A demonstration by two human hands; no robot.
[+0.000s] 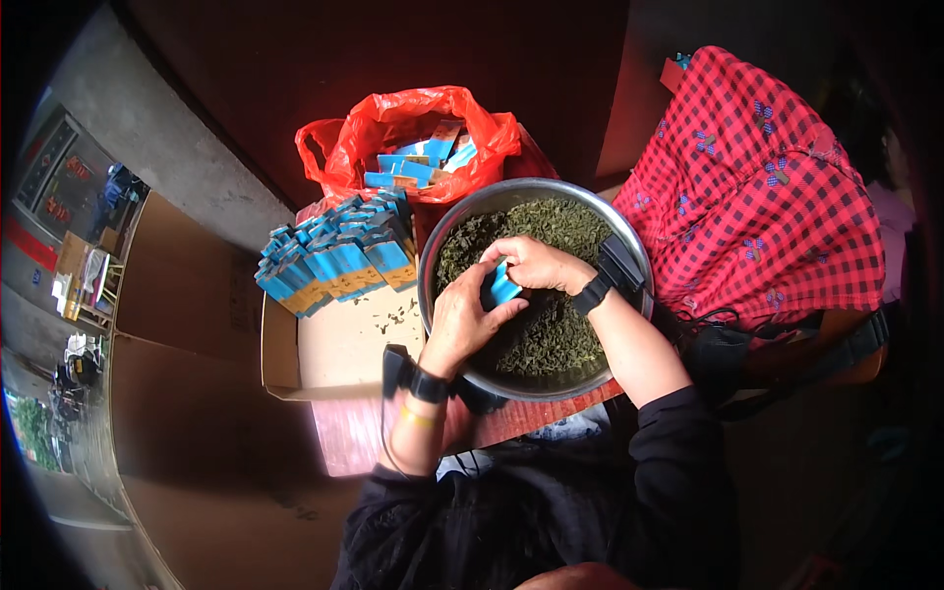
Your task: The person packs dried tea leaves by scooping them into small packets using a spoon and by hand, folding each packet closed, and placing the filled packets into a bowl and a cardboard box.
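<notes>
Over a round metal basin (pixel 639 332) of dried, dark green leaves (pixel 557 346), my left hand (pixel 463 313) holds a small blue packet (pixel 503 286) between thumb and fingers. My right hand (pixel 537 264) is at the packet's upper right edge, its fingertips bent against it; whether they pinch it or only touch it is hard to tell. Left of the basin, many blue and brown packets (pixel 335 258) stand in tight rows in a shallow cardboard box (pixel 280 350). Behind them, a red plastic bag (pixel 490 151) gapes, with more blue packets (pixel 417 166) lying loose inside.
Leaf crumbs (pixel 394 318) lie on the box floor. Basin and box rest on a reddish table (pixel 546 415). At the right, a red checked cloth (pixel 767 192) drapes over something, close to the basin's rim. Large cardboard panels (pixel 214 413) stand at the left.
</notes>
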